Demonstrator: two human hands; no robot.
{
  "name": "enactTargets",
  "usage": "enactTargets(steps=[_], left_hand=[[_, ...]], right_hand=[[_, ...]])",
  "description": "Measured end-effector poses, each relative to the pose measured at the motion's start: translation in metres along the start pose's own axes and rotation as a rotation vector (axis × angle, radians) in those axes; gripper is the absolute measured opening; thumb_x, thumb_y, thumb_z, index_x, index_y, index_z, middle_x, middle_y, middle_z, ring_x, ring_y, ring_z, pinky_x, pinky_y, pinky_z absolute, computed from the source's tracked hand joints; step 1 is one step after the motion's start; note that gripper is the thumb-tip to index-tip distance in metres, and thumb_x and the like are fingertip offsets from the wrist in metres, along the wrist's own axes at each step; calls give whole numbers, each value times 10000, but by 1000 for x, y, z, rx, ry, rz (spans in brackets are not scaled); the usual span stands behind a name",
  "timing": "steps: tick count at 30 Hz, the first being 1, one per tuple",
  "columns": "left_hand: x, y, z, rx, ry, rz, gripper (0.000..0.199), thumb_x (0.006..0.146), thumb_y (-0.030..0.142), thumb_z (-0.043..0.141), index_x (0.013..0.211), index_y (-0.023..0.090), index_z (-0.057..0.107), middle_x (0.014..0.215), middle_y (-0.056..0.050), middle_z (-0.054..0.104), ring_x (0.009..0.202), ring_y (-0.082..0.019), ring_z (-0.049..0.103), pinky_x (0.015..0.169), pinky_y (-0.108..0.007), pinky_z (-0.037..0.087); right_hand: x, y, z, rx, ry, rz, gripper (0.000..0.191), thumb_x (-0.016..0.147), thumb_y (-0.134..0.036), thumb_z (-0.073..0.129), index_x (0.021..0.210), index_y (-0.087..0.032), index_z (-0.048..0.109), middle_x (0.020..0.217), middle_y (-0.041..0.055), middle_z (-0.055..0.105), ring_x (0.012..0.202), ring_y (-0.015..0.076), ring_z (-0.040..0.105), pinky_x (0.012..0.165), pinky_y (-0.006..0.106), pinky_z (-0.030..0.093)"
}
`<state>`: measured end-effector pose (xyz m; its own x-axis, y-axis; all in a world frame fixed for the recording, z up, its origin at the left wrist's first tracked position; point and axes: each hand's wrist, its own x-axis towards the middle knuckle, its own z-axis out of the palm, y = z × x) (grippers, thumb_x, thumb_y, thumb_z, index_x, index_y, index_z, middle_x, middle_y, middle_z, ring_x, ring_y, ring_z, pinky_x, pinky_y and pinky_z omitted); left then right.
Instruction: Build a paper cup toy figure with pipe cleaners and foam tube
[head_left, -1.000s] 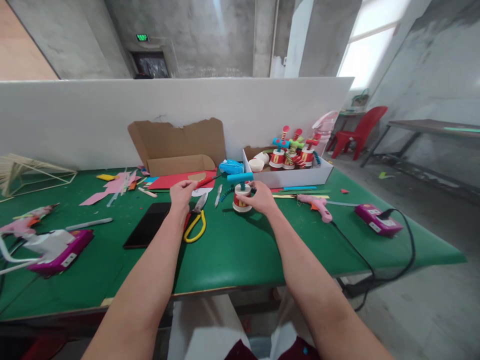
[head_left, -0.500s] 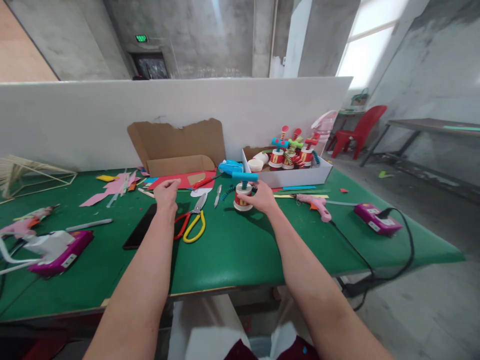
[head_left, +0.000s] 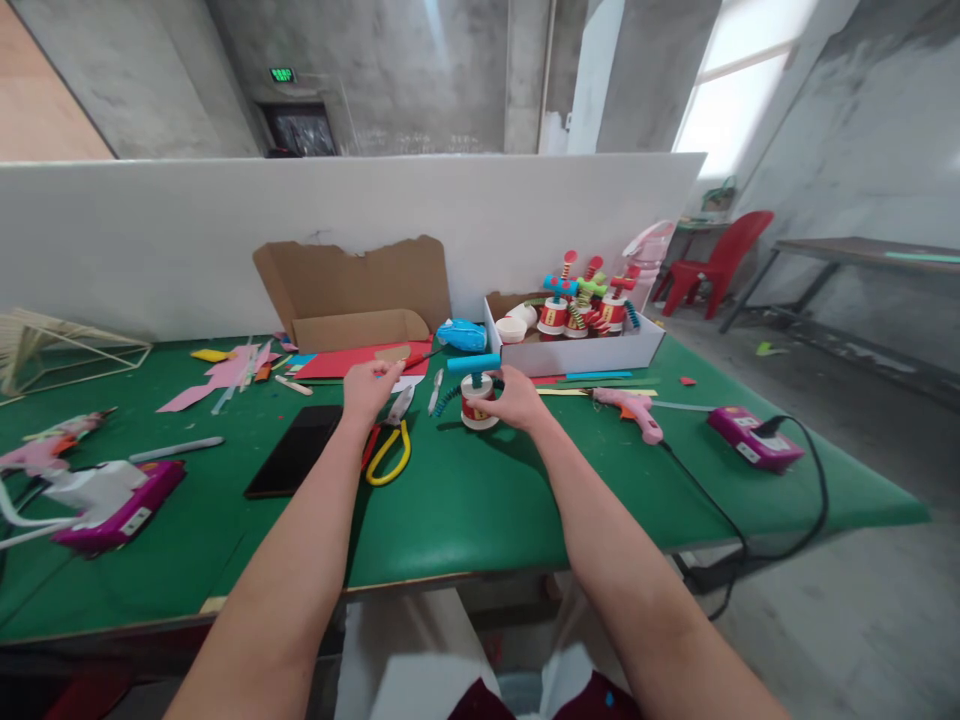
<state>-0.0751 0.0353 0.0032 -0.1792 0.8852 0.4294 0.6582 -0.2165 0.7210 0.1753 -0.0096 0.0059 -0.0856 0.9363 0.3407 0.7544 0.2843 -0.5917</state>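
Observation:
My right hand (head_left: 519,398) is wrapped round the side of a paper-cup figure (head_left: 478,402). The figure has a white and red cup body, a blue paper tube across its top and dark coiled arms. My left hand (head_left: 372,388) is in a pinch to the left of it, above the scissors. Whatever its fingertips hold, if anything, is too small to make out. Under that hand lie the scissors (head_left: 390,460), with one red and one yellow handle. A white craft knife (head_left: 436,392) rests between the scissors and the figure. A black phone (head_left: 289,455) lies beside my left forearm.
A white box (head_left: 581,352) holds several similar cup figures. Pink glue guns (head_left: 634,408) (head_left: 49,452) and purple power strips (head_left: 754,438) (head_left: 124,508) lie at both sides, with cables. Cardboard (head_left: 352,290), red paper (head_left: 330,362) and a blue tape dispenser (head_left: 461,336) are at the back.
My left hand has moved right, closer to the figure, still pinched. My right hand has shifted the cup figure slightly left and toward me.

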Motion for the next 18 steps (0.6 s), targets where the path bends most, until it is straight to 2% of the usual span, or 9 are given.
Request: enactTargets(steps=[1,3,5,8,13,15,18], left_hand=[[-2,3,1,-8,-1,37,207,737,357,607,667,188,703,893,-75,727,944,-263,647,942,-380,463],[-4,9,4,-37,16,156,177,701,289,626,811,204,737,1075,-75,710,1063,-271,614,995,-388,431],[-7,14,5,-83,0,223,318,693,248,615,989,222,727,1181,-72,676,1133,-267,583,1027,-400,407],[-11,23,5,-193,-113,183,338,773,299,541,1048,202,712,1093,-84,713,1060,-248,622,976,-390,446],[-17,32,4,-304,-278,176,350,810,404,517,964,175,733,975,-81,739,979,-241,646,901,-346,471],[-18,32,6,-272,-281,139,364,810,448,517,872,170,743,887,-76,741,906,-242,656,854,-342,480],[-19,31,8,-233,-206,115,374,815,468,520,824,166,741,813,-65,728,836,-229,655,805,-326,489]], right_hand=[[0,-1,0,3,-12,-7,520,642,-450,772,1049,-156,637,1060,127,690,1007,284,650,891,415,492],[-1,-2,1,11,-35,-18,524,641,-438,778,1060,-155,639,1080,132,687,1017,286,648,899,413,489],[-2,-2,1,17,-48,-19,525,639,-436,782,1061,-155,645,1090,134,687,1017,285,649,898,409,490],[-1,0,3,24,-54,-20,507,634,-435,786,1049,-173,660,1079,122,695,1000,282,657,884,405,499],[-1,1,3,40,-73,-8,502,629,-431,791,1054,-188,678,1085,116,700,1022,294,655,897,417,500],[-1,1,-2,59,-96,12,527,618,-425,800,1071,-185,677,1116,120,692,1051,303,645,916,427,494],[-3,7,-15,134,-128,36,573,572,-421,828,1075,-189,682,1149,113,682,1087,306,629,936,433,487]])
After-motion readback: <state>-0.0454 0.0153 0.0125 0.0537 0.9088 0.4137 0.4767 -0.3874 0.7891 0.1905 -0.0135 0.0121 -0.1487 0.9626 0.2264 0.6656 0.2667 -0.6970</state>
